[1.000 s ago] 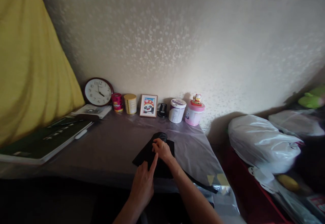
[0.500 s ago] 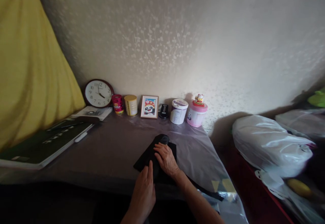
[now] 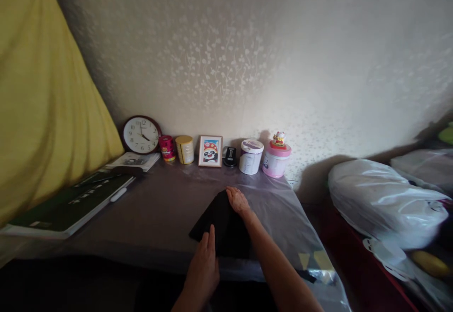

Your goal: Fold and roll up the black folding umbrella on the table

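Observation:
A black cloth-like item [image 3: 224,220] lies folded near the front edge of the table, its left corner spread on the tabletop. My left hand [image 3: 205,260] is at its lower left, fingers pressed together on the dark material; what lies under them is hidden. At the far upper edge of the item, my right hand [image 3: 238,199] rests with its fingers close together over the fold. The fingertips curl over that edge and seem to grip it. A dark strap end [image 3: 306,276] shows at the table's right front.
Along the wall stand a clock [image 3: 141,135], red tin [image 3: 167,148], yellow tin [image 3: 184,149], panda picture [image 3: 210,151], black object [image 3: 230,156], white tub [image 3: 251,157] and pink tub [image 3: 276,161] with a figurine. A green book [image 3: 71,203] lies left; white bags [image 3: 385,198] sit right.
My right hand has moved up and away to the far edge of the black item, whose right part now lies folded differently. My left hand has barely moved. The view has shifted slightly.

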`<state>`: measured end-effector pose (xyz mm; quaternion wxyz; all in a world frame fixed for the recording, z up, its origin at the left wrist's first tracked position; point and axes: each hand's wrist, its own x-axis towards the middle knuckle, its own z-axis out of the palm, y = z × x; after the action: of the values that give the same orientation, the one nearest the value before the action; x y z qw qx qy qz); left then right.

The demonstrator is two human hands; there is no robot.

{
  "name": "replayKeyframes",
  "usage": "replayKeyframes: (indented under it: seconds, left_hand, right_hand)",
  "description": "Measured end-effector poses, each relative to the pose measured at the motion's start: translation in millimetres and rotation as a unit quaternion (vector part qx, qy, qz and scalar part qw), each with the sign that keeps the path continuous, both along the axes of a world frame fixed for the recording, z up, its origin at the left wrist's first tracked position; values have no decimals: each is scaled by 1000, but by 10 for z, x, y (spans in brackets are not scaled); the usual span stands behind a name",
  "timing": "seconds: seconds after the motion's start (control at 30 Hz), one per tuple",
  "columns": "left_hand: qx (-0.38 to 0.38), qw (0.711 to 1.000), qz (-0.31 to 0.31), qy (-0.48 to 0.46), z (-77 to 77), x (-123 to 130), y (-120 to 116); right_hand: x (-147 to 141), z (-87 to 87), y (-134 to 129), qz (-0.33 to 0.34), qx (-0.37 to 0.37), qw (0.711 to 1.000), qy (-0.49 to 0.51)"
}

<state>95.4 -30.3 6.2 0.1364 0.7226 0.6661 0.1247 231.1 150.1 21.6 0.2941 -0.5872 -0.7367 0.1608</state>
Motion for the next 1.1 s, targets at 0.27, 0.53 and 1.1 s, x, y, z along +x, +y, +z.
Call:
replayKeyframes:
  seconds: [0.27, 0.53, 1.1]
  left_hand:
    - [35, 999, -9, -22, -9, -23, -32]
    - [52, 998, -12, -28, -9, -25, -27]
    - [62, 998, -7, -32, 0, -15, -37]
  right_hand:
    - [654, 20, -464, -153, -82, 979, 105]
    - [478, 123, -707, -94, -197, 935, 280]
    - [172, 17, -560, -64, -239, 931, 267]
